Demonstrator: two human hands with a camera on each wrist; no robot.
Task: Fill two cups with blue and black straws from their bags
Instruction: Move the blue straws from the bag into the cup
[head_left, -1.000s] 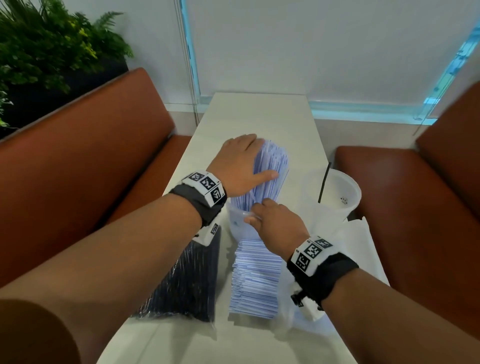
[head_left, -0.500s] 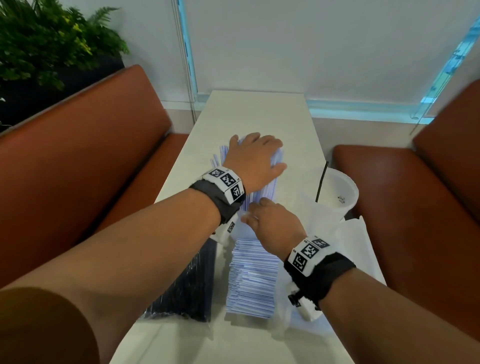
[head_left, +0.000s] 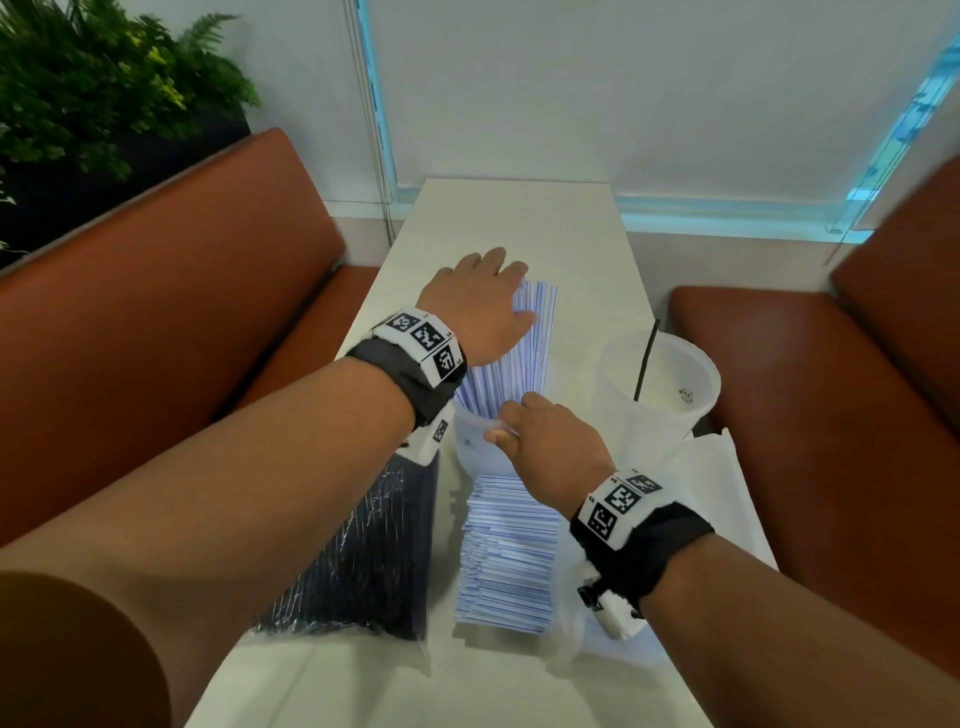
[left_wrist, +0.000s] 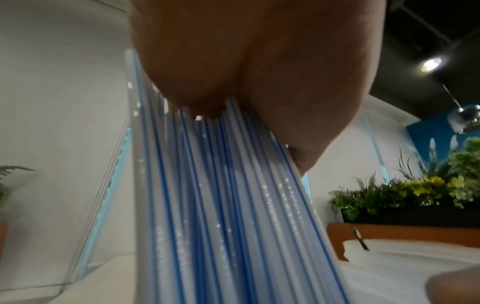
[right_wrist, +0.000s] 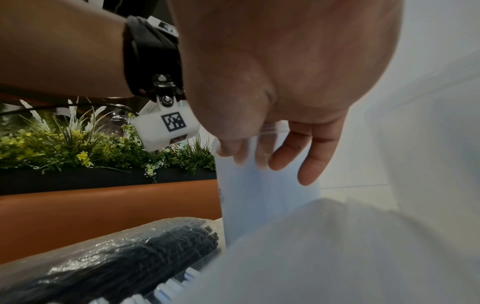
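The left hand (head_left: 480, 306) lies flat, fingers straight, on the far tops of the blue-striped straws (head_left: 511, 358). Their long axis leans far from the near cup (head_left: 475, 447), whose rim the right hand (head_left: 548, 441) pinches. Nearer lie loose blue straws (head_left: 509, 556) and – to the left – the black straw bag (head_left: 363, 561); the second cup (head_left: 670, 384), holding one black straw, stands right.

Looks like a café/restaurant booth to me: narrow white table (head_left: 519, 218) btwn two brown upholstered bench seats (head_left: 182, 322) w/ padded backs, planter box of greenery (head_left: 104, 93) behind the left bench, window w/ white roller blind (head_left: 623, 93) at the far end, dark ceiling w/ pendant lamp (left_wrist: 465, 117). Takeaway cup (head_left: 670, 384) w/ black straw (head_left: 645, 358) on the table fits too.
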